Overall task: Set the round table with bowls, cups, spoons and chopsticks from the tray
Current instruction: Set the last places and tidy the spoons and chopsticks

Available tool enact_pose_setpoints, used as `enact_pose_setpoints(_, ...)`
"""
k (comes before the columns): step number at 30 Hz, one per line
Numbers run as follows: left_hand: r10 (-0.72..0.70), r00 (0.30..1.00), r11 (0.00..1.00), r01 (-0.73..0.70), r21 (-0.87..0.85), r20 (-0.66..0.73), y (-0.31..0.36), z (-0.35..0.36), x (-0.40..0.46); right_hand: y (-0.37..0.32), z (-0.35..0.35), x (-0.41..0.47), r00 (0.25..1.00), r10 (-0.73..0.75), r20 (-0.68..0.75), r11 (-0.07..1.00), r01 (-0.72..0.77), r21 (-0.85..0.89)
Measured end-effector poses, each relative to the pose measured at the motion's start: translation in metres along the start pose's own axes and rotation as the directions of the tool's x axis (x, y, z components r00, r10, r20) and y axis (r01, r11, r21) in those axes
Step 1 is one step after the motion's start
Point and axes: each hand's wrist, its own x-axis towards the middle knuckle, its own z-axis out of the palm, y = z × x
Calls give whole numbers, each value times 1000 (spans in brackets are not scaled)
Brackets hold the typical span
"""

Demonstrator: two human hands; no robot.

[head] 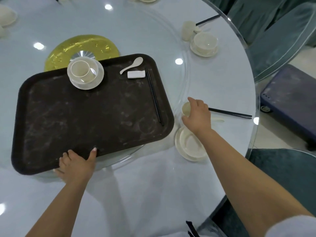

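Note:
A dark brown tray [89, 117] lies on the round table. My left hand [77, 164] grips its near edge, thumb on top. On the tray stand a cup inside a bowl on a saucer [85, 72], a white spoon [132, 65], a white rest [136, 74] and black chopsticks [154, 98]. My right hand [197, 113] holds a cream cup [185, 108] upright on the table, right of the tray. Just near it sits a bowl on a plate [189, 144]. Black chopsticks [230, 113] and a spoon [218, 119] lie beyond my right hand.
A finished setting with bowl [205, 42], cup [188, 29] and chopsticks [207, 19] stands at the far right. A yellow glass turntable centre [80, 47] sits behind the tray. Covered chairs [280, 40] ring the table edge; a dark blue cart [289, 100] stands on the right.

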Motion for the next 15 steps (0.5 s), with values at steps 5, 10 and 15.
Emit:
enact_pose_setpoints(5, 4, 1000, 999, -3, 33, -12, -3, 0, 1, -3, 0, -2, 999, -19, 29, 999, 18, 50)
enact_pose_setpoints(10, 13, 1000, 999, -12, 37, -16, -7, -1, 2, 10, -5, -9, 992, 36, -120, 945, 5, 328)
enact_pose_setpoints(15, 46, 998, 999, -45, 15, -49, -14, 3, 2, 67, -15, -9, 965, 216, -148, 950, -173, 259)
